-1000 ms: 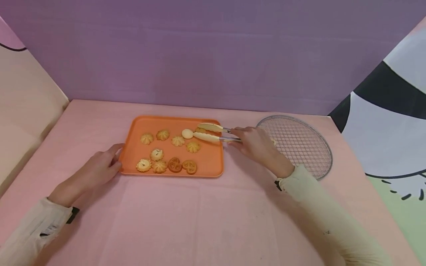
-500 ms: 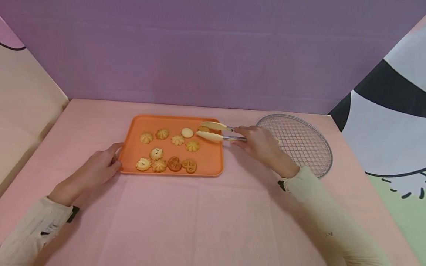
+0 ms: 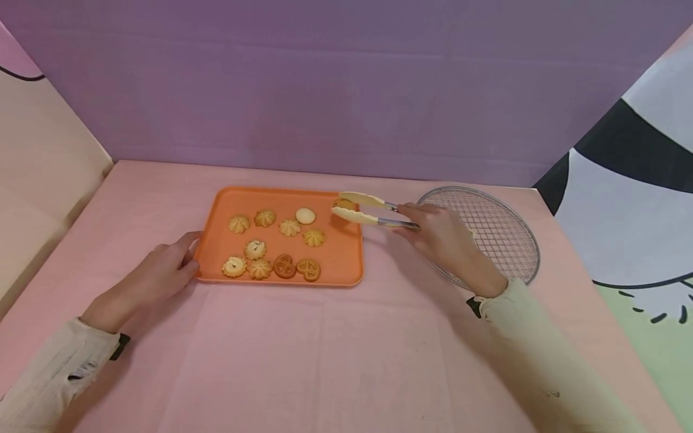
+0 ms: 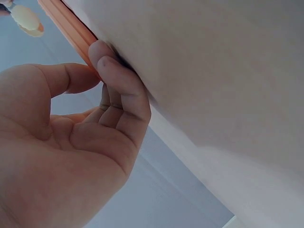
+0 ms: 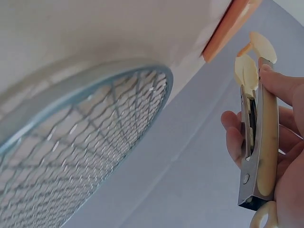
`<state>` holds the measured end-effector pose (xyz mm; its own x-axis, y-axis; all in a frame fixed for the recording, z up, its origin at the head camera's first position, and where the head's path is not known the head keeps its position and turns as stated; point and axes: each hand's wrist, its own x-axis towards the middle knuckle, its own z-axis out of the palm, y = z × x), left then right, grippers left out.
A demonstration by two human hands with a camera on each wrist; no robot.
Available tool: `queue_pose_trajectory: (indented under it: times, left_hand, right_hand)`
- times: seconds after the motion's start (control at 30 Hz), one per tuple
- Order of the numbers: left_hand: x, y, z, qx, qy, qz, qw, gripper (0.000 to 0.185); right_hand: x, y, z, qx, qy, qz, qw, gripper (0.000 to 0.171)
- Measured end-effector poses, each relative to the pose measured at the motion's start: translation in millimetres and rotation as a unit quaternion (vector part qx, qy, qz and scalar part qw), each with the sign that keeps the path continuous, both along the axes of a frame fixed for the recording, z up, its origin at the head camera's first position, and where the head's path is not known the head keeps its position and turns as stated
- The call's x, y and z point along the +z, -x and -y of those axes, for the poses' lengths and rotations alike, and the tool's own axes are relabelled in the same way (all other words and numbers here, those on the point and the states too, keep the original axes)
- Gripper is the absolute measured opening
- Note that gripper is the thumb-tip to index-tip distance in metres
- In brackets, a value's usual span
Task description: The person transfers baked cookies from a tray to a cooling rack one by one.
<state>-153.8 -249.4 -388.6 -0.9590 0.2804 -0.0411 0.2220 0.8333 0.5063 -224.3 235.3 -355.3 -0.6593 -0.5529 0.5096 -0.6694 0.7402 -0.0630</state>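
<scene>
An orange tray (image 3: pixel 341 255) lies on the pink table. My left hand (image 3: pixel 162 267) pinches its left edge between thumb and curled fingers, seen close in the left wrist view. My right hand (image 3: pixel 444 231) grips metal tongs (image 5: pixel 266 142) with cream tips. Between the tips is a browned cookie (image 3: pixel 343 205), held over the tray's far right corner; the tips partly cover it. On the tray lie several flower-shaped cookies (image 3: pixel 313 237), a plain round cookie (image 3: pixel 305 216), two cookies with pale tops (image 3: pixel 234 267) and two pretzel-shaped cookies (image 3: pixel 284 266).
A round wire mesh rack (image 3: pixel 503 231) with a metal rim lies to the right of the tray, partly beneath my right hand and forearm. A purple wall (image 3: pixel 346 90) rises behind the table (image 3: pixel 319 355).
The tongs and the cookie between their tips have moved right and slightly away from me, toward the tray's far right corner. My left hand and the tray stay where they were.
</scene>
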Motion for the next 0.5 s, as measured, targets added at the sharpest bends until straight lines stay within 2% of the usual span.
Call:
queue_pose_trajectory:
  times: [0.23,0.5]
  left_hand:
    - [-0.9,-0.9,1,-0.003,0.001,-0.006,1.0000,0.056]
    - [0.6,-0.1,0,0.002,0.002,0.002,1.0000,0.056]
  right_hand:
    - [6.4,-11.3,-14,-0.018,0.007,0.006,1.000,0.041]
    - [9.8,-18.0,-37,-0.013,0.019,-0.042,0.999,0.046]
